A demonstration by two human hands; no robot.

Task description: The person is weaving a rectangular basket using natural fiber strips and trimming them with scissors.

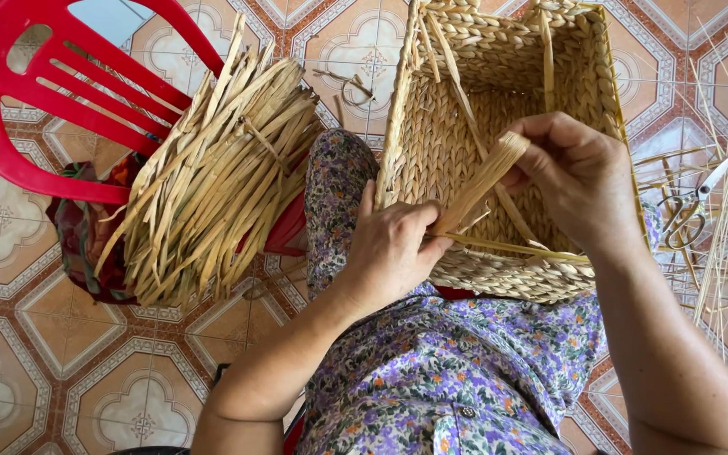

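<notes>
Floral purple dress nearest, lap level. Woven straw basket rests on the lap, rectangular, tan, open side toward camera. No labels or packages visible. Left hand braces the near rim, grip pinched together on thin straw strands running across the rim. Right hand inside the basket mouth, grip clamped on a flat folded straw strip. Bundle of loose straw lies on a red plastic chair at left, near the basket. Scissors and scattered stalks on the tiled floor at right
</notes>
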